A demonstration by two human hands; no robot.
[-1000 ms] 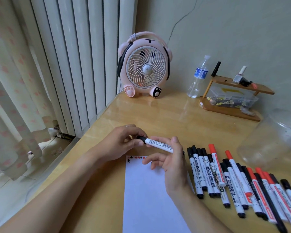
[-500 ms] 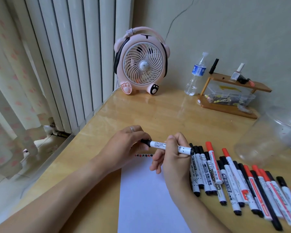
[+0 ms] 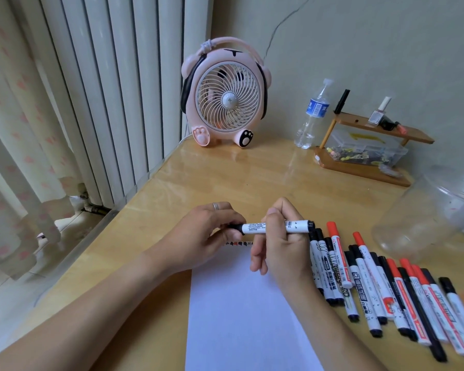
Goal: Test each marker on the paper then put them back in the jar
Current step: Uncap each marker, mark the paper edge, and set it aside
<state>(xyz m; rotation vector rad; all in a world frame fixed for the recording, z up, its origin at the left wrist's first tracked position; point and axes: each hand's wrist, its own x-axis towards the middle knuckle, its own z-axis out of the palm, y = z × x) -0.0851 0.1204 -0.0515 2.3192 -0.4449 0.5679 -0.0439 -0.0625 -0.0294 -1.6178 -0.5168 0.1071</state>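
Observation:
A white marker with a black cap (image 3: 255, 227) is held level above the top edge of the white paper (image 3: 241, 311). My right hand (image 3: 284, 247) grips its barrel. My left hand (image 3: 209, 234) pinches the black cap end. A short row of small red and black test marks (image 3: 237, 243) runs along the paper's top edge. Several black- and red-capped markers (image 3: 381, 287) lie in a row on the table to the right of the paper. The clear plastic jar (image 3: 434, 212) lies on its side at the right.
A pink desk fan (image 3: 227, 99) stands at the back of the wooden table (image 3: 225, 178). A water bottle (image 3: 312, 116) and a small wooden rack with a clear box (image 3: 370, 148) stand at the back right. A radiator and curtain fill the left.
The marker has swung from a tilt to level. My right hand has moved along the barrel and now grips it from above; my left hand still pinches the cap end.

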